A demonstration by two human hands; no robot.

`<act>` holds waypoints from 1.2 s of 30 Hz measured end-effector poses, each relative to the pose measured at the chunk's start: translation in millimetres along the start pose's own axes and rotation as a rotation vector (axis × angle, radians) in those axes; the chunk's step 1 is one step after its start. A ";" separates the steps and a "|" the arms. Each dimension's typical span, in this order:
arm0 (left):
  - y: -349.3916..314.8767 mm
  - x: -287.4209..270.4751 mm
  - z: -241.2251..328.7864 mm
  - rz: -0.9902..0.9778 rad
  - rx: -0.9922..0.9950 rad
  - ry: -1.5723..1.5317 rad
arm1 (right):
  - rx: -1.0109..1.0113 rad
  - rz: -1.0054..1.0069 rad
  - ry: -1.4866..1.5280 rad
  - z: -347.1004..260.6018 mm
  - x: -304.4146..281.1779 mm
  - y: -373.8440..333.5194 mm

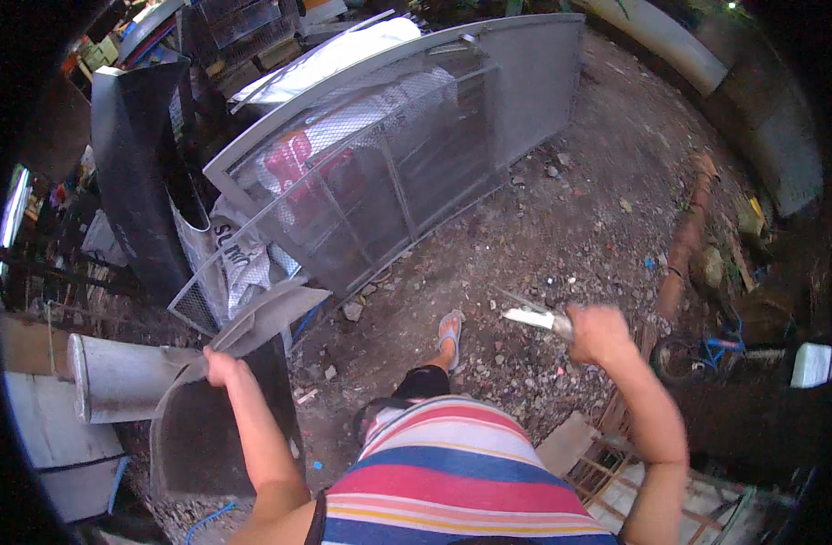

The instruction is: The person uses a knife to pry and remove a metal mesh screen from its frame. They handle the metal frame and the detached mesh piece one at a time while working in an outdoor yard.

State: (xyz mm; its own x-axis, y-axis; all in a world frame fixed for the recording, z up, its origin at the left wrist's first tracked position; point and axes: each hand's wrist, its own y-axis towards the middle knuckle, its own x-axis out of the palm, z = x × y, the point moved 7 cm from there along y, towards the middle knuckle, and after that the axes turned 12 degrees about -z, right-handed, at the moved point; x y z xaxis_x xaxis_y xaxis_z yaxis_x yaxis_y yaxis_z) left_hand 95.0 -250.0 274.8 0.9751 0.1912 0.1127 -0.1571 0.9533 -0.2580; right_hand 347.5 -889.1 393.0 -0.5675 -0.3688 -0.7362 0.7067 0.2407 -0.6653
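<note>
On the left, my left hand [223, 368] is closed round the upper edge of a dark grey, bent sheet [221, 427]. The sheet hangs beside my left leg, and a lighter grey flap of it sticks out above the hand. Held out to the right, clear of my body, my right hand [602, 334] is closed on a short, pale tool [534, 318]. Its end points left and looks bright white, with a thin strip beside it; glare and blur hide its exact kind.
A grey metal gate with mesh [379, 173] leans ahead over sacks [243, 259]. Left stand a black curved panel [130, 163] and a metal cylinder [121, 380]. A rusty pipe [688, 236] lies right on stony ground [525, 245]. Wooden slats [606, 463] lie near right.
</note>
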 end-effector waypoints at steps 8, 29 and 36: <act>-139.7 112.2 14.4 0.072 -0.065 0.765 | -0.822 0.574 -0.463 -166.5 -306.7 -66.5; -250.0 104.0 -75.8 0.808 -0.135 0.411 | -0.874 0.400 -0.382 90.0 -457.0 200.6; -309.9 72.9 -101.9 0.972 -0.202 0.421 | -0.628 0.131 0.324 253.2 -364.3 471.1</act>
State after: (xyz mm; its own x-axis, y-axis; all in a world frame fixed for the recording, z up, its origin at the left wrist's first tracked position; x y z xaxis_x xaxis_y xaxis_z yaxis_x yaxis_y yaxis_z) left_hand 230.7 -555.3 265.2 0.4282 0.7134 -0.5547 -0.9022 0.3728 -0.2170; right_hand 994.1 -868.7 379.2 -0.6608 -0.0401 -0.7495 0.4559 0.7718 -0.4432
